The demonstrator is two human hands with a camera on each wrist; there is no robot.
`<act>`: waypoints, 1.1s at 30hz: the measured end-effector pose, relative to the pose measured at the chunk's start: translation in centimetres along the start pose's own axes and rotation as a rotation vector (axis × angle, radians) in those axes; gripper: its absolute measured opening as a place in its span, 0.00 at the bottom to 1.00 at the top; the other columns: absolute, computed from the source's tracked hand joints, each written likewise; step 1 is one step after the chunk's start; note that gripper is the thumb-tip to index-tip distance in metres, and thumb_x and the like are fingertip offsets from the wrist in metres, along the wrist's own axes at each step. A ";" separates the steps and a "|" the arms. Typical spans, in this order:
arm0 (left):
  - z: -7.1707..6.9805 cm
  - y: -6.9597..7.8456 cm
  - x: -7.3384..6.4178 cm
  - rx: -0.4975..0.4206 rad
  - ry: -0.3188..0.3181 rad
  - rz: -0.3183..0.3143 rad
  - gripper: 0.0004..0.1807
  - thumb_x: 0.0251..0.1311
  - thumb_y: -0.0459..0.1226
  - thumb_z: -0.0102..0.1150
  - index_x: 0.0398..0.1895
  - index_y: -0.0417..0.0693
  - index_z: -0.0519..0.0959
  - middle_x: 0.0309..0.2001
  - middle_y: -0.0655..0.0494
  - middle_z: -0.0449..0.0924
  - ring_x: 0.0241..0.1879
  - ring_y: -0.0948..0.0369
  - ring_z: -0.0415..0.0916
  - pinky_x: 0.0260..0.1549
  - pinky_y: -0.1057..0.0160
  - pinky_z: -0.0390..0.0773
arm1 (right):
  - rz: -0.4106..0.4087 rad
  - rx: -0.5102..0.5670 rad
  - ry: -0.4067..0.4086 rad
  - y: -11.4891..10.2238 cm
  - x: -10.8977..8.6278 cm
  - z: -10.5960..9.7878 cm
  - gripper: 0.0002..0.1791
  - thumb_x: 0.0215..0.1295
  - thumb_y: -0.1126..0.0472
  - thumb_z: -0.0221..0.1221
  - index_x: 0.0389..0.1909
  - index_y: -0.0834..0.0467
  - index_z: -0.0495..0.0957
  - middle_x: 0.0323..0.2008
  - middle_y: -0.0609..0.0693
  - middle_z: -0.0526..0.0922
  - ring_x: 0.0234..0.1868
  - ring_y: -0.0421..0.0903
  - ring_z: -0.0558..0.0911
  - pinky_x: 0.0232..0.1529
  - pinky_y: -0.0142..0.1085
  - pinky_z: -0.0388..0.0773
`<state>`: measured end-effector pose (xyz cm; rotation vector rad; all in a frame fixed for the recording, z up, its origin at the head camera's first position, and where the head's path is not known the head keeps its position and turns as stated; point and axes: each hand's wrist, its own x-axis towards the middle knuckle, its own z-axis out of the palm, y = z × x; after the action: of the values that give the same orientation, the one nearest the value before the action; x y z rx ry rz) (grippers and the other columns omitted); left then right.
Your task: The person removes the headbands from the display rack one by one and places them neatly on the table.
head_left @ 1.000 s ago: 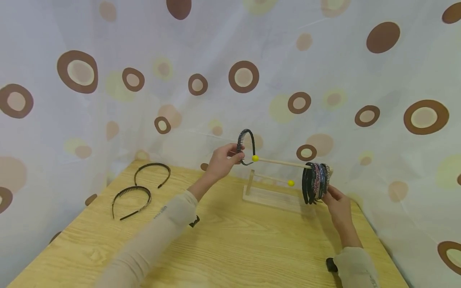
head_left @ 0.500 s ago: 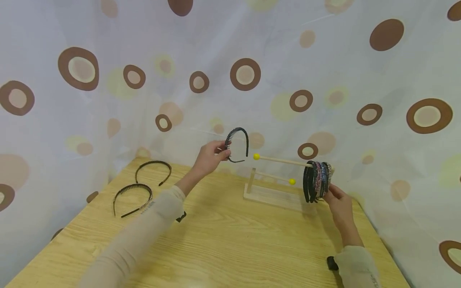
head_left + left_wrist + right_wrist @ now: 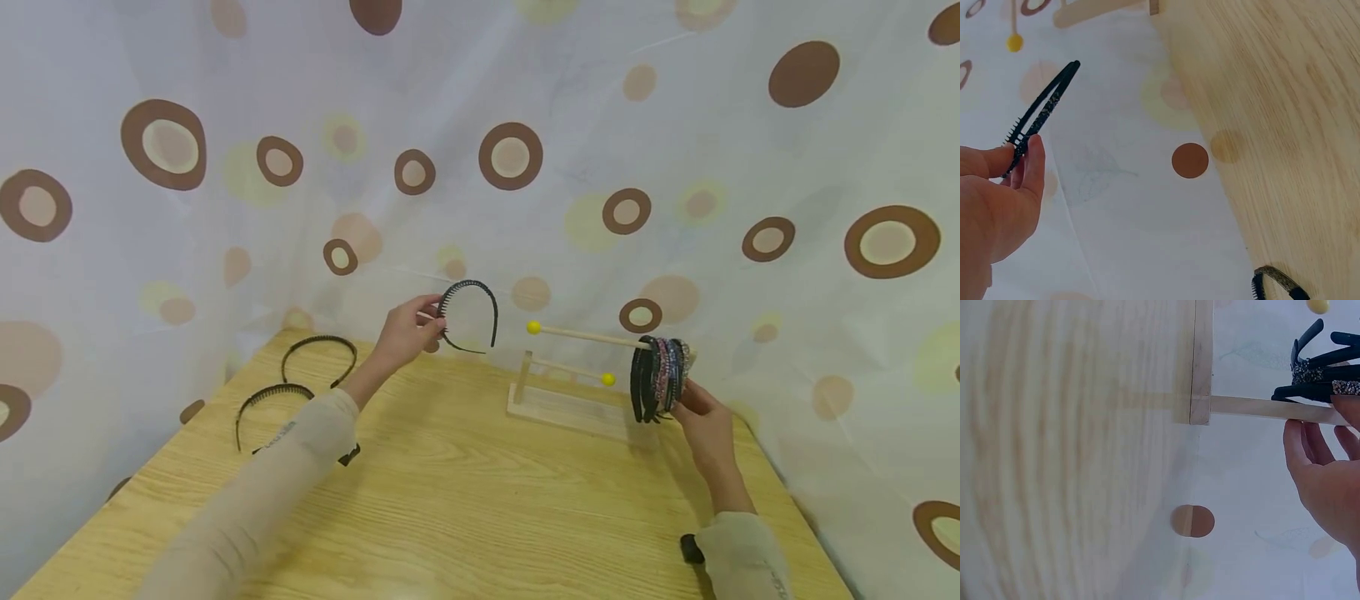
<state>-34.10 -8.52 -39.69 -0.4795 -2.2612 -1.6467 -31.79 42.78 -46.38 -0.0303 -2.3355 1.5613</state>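
Note:
A black toothed headband [image 3: 496, 318] is pinched between thumb and fingers of my left hand [image 3: 408, 333], held in the air left of the wooden rack [image 3: 562, 415]. The left wrist view shows this headband [image 3: 1054, 100] edge-on, with its comb teeth near the thumb. Several headbands [image 3: 660, 379], black and glittery, hang bunched at the right end of the rack's upper rod [image 3: 588, 336]. Just beneath them, my right hand [image 3: 707, 425] grips the rack's upright post [image 3: 1260, 406], thumb on one side and fingers on the other. The bunch partly hides the post in the head view.
Two headbands lie on the wooden table [image 3: 465, 500] at the left: one farther back [image 3: 322, 338], one nearer [image 3: 262, 392], partly covered by the left sleeve. The rods end in yellow balls [image 3: 533, 327]. A dotted curtain [image 3: 450, 100] hangs behind.
My left hand has moved left, carrying the toothed headband away from the upper rod's yellow tip. The headband now faces the camera more broadly. My right hand stays at the post.

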 end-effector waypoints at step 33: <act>-9.9 -10.2 -0.8 0.339 -0.328 -0.298 0.18 0.74 0.25 0.51 0.63 0.23 0.72 0.51 0.29 0.79 0.41 0.45 0.84 0.43 0.49 0.84 | -0.018 -0.034 -0.008 -0.6 -0.4 0.3 0.28 0.77 0.57 0.56 0.74 0.60 0.68 0.62 0.57 0.78 0.59 0.42 0.75 0.58 0.38 0.74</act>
<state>-37.41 -20.97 -45.75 -0.3609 -2.9058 -1.3368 -31.36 42.13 -46.03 -0.0112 -2.3619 1.5164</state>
